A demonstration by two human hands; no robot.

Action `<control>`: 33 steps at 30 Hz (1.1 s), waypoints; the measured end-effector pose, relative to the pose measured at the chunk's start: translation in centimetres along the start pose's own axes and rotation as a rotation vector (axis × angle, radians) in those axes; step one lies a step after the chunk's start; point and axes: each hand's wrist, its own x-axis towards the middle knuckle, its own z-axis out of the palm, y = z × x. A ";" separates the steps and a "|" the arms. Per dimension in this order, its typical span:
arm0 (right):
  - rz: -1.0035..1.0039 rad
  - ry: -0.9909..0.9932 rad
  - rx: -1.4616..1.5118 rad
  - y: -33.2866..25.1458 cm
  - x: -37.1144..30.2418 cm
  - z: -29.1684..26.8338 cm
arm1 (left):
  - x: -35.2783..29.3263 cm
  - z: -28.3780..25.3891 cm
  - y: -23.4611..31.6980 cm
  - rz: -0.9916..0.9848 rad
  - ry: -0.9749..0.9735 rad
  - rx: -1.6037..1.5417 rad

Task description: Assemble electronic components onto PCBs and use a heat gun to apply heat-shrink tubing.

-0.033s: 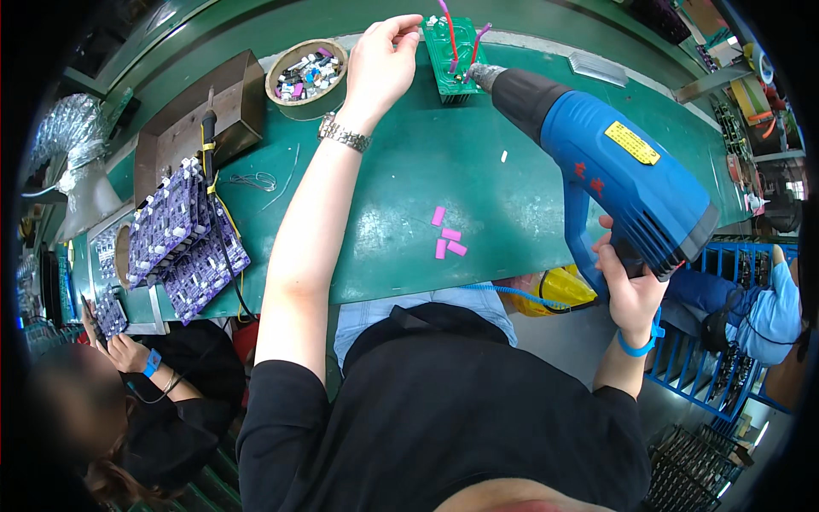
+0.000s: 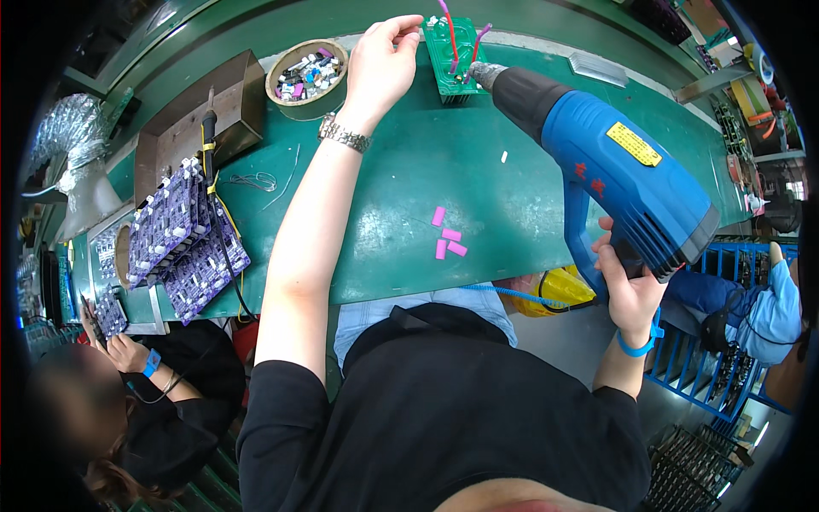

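While the right hand [image 2: 627, 286] stays closed round the blue heat gun [image 2: 614, 175] grip, the left hand [image 2: 380, 64] pinches the green circuit board [image 2: 452, 55] at the 12 o'clock table [image 2: 409, 179] edge. Board appears light, rigid, fragile: hold by edges only.

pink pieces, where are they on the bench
In the head view, the pink pieces lie mid-bench on the green mat, between the left forearm and the blue heat gun.

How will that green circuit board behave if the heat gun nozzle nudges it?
The green circuit board looks thin and rigid, so it likely slides or tips rather than bends. The left hand steadies only one edge. Its attached wires look floppy and may tug it.
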 end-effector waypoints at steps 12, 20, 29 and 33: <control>0.014 0.022 0.017 -0.5 -0.1 0.3 | -0.1 0.2 -0.4 0.014 0.016 -0.029; -0.042 0.039 -0.047 -0.1 -0.5 0.4 | 0.0 0.1 -0.4 0.015 0.017 -0.031; -0.204 -0.077 -0.209 0.5 -0.8 -0.1 | 0.0 0.1 -0.4 0.015 0.011 -0.031; -0.337 -0.123 -0.473 -0.3 -0.6 0.0 | 0.0 0.1 -0.5 0.004 0.018 -0.039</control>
